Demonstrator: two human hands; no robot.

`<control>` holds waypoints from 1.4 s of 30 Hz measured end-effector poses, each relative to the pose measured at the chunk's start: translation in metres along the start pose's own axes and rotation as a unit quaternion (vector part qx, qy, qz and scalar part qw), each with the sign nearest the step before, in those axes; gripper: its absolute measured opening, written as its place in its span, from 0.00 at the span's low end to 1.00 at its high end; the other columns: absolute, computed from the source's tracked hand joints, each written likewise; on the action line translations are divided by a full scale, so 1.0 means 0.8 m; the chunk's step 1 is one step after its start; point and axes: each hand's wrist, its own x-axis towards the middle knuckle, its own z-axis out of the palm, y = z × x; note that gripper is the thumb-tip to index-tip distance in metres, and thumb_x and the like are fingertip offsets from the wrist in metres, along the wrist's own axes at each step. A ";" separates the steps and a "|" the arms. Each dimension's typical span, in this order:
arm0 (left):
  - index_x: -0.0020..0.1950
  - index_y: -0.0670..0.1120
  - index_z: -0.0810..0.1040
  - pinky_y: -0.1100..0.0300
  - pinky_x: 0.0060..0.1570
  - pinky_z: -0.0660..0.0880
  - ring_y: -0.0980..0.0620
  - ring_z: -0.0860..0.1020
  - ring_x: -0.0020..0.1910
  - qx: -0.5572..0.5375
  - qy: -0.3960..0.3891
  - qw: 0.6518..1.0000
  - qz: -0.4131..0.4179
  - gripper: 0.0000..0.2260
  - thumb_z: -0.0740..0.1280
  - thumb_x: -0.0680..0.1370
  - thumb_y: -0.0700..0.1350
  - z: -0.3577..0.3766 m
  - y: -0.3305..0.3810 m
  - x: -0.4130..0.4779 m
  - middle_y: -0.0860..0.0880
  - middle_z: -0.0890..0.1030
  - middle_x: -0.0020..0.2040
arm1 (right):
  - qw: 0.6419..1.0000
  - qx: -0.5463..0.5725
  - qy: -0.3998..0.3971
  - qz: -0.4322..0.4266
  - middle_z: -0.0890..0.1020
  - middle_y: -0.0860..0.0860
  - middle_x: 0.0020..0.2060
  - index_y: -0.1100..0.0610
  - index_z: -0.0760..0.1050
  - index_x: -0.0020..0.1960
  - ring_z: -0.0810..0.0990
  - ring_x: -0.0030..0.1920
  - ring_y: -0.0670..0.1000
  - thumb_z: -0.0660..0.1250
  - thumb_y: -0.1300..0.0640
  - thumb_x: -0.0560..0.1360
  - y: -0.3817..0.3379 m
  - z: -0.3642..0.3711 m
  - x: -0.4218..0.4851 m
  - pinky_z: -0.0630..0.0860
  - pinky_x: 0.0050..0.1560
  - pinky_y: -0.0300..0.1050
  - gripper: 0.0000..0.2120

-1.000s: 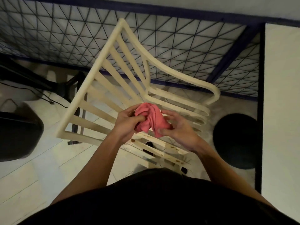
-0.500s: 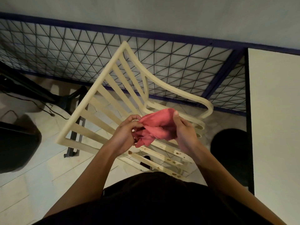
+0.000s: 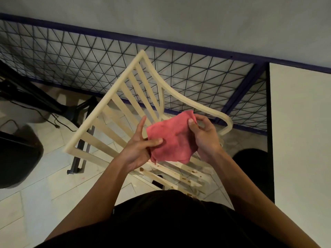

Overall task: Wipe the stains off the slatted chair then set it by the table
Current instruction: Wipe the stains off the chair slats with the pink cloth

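Observation:
A cream slatted chair (image 3: 114, 102) stands in front of me on the tiled floor, its back towards the upper left. Brown stains (image 3: 186, 179) dot the seat slats near my body. Above the seat I hold a pink cloth (image 3: 172, 140) spread flat between both hands. My left hand (image 3: 138, 149) pinches its lower left edge with the thumb on top. My right hand (image 3: 204, 136) pinches its upper right corner. The cloth hides the middle of the seat.
A white table (image 3: 300, 133) with a dark edge fills the right side. A black round stool (image 3: 250, 169) sits between chair and table. A blue wire-mesh fence (image 3: 89, 56) runs behind the chair. A black object (image 3: 16, 158) and cables (image 3: 44, 115) lie at left.
The bunched cloth has been opened out flat between my hands. The view has tilted up, showing more wall and table.

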 end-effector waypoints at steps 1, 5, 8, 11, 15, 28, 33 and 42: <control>0.77 0.66 0.57 0.39 0.58 0.77 0.39 0.77 0.64 0.002 -0.028 0.999 -0.026 0.51 0.71 0.68 0.26 0.000 -0.002 -0.003 0.37 0.71 0.70 | 1.000 0.010 0.000 0.005 0.84 0.52 0.47 0.55 0.75 0.62 0.82 0.47 0.50 0.68 0.59 0.80 -0.002 0.000 -0.001 0.80 0.39 0.43 0.11; 0.77 0.70 0.52 0.41 0.62 0.74 0.43 0.78 0.64 0.077 -0.067 0.993 -0.065 0.52 0.71 0.69 0.27 0.012 -0.007 -0.013 0.37 0.74 0.68 | 0.998 0.004 -0.056 0.020 0.84 0.56 0.51 0.51 0.70 0.68 0.84 0.48 0.52 0.72 0.65 0.75 -0.006 -0.009 -0.004 0.83 0.42 0.45 0.25; 0.76 0.70 0.53 0.47 0.52 0.80 0.47 0.80 0.61 0.222 -0.030 0.975 0.004 0.55 0.78 0.65 0.31 0.009 0.001 -0.017 0.45 0.71 0.71 | 0.992 0.004 -0.128 0.018 0.81 0.60 0.59 0.49 0.68 0.70 0.83 0.55 0.57 0.76 0.68 0.67 -0.011 -0.028 -0.004 0.82 0.49 0.51 0.36; 0.75 0.69 0.59 0.54 0.42 0.81 0.55 0.82 0.55 0.346 -0.024 0.936 0.058 0.53 0.80 0.64 0.31 0.014 0.011 -0.027 0.54 0.69 0.66 | 0.978 -0.048 -0.202 0.002 0.76 0.58 0.64 0.47 0.72 0.68 0.81 0.60 0.59 0.78 0.70 0.63 -0.015 -0.041 -0.005 0.82 0.49 0.56 0.38; 0.66 0.58 0.75 0.56 0.51 0.81 0.58 0.79 0.59 0.431 -0.050 0.893 0.120 0.37 0.81 0.63 0.34 0.012 0.012 -0.022 0.52 0.74 0.65 | 0.951 -0.201 -0.226 -0.064 0.72 0.51 0.68 0.45 0.77 0.63 0.74 0.66 0.57 0.82 0.68 0.61 -0.009 -0.044 -0.005 0.82 0.52 0.60 0.35; 0.47 0.64 0.83 0.49 0.60 0.68 0.54 0.67 0.61 0.646 0.073 0.742 0.167 0.03 0.71 0.74 0.59 -0.004 0.010 -0.013 0.60 0.76 0.57 | 0.921 -0.359 -0.093 -0.122 0.74 0.47 0.57 0.54 0.83 0.46 0.76 0.52 0.35 0.78 0.59 0.71 -0.001 -0.044 -0.010 0.73 0.43 0.26 0.06; 0.49 0.53 0.84 0.48 0.41 0.79 0.44 0.82 0.36 0.517 0.080 0.838 0.155 0.04 0.70 0.79 0.45 0.007 -0.001 -0.005 0.44 0.83 0.37 | 0.976 -0.206 -0.061 -0.035 0.83 0.51 0.42 0.61 0.80 0.49 0.82 0.36 0.42 0.76 0.63 0.72 0.014 -0.031 -0.012 0.80 0.36 0.36 0.08; 0.67 0.52 0.77 0.52 0.54 0.81 0.53 0.85 0.44 0.468 0.063 0.875 0.107 0.15 0.64 0.81 0.43 0.038 -0.027 0.006 0.50 0.86 0.45 | 0.966 -0.247 -0.031 -0.062 0.83 0.43 0.48 0.45 0.79 0.60 0.83 0.50 0.45 0.64 0.51 0.81 0.046 0.024 -0.019 0.82 0.50 0.40 0.09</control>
